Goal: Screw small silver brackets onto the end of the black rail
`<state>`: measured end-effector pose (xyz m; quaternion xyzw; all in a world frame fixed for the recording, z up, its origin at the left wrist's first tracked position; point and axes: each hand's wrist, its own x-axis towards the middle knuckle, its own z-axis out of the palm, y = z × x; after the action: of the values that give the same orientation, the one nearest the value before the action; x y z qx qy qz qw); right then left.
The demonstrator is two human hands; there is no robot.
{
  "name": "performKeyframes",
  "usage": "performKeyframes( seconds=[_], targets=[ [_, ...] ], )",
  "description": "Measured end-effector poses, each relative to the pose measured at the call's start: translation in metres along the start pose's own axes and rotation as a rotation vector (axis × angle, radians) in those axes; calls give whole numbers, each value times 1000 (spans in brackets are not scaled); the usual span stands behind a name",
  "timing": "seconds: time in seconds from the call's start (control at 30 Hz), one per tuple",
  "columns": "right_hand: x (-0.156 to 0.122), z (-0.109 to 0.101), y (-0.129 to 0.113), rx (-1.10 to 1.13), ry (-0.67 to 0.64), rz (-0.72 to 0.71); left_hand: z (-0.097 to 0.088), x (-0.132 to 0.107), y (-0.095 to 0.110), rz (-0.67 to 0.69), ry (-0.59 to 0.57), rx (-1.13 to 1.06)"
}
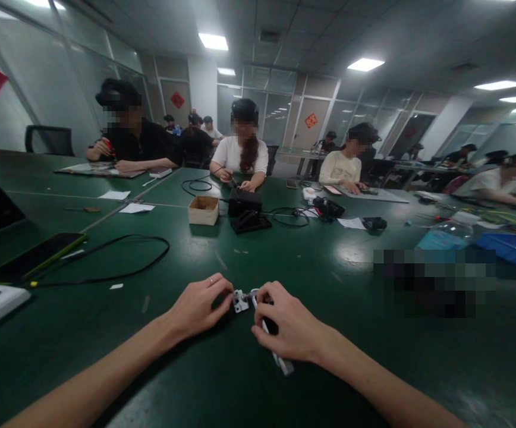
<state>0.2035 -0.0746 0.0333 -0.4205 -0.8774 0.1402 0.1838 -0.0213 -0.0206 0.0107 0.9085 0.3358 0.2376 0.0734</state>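
**Green tabletop, small part held under both hands**

Green tabletop (pixel 329 356) is seen running the length of a shared workroom, with other people seated along its far side at work of their own. Near the front edge, a small metal part (pixel 241 301) is held down on the surface between the person's two hands. The left hand (pixel 200 303) is closed on the part's left side, its grip pinching it with the fingertips. The right hand (pixel 285 324) is closed around a white-handled tool (pixel 281 360), whose front end is brought against the part's right side; the tip itself is hidden by the fingers.

The work is judged to be under way rather than finished, since both hands are engaged at the part. What has been fastened or loosened cannot be told. No loose pieces are made out beside the hands.

To the left, a black cable (pixel 128 261) is looped beside a dark phone (pixel 30 258). Farther back, a cardboard box (pixel 203 210) is set next to a black device (pixel 245 205).
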Motion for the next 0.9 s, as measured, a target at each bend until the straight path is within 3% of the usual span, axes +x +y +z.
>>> performKeyframes(
  seconds=[0.17, 0.4, 0.57, 0.7, 0.9],
  targets=[
    [2, -14, 48, -4, 30, 247, -2, 1, -1, -14, -45, 11],
    [0, -37, 145, -349, 146, 642, 2, 1, -2, -36, -106, -7],
    [1, -48, 187, -474, 209, 826, 2, 2, -3, -38, -117, -8],
    [7, -49, 203, -578, 229, 886, 2, 2, -4, -35, -129, -7],
    [17, -48, 220, -648, 162, 801, 5, 2, -5, -32, -126, -4]
  ],
)
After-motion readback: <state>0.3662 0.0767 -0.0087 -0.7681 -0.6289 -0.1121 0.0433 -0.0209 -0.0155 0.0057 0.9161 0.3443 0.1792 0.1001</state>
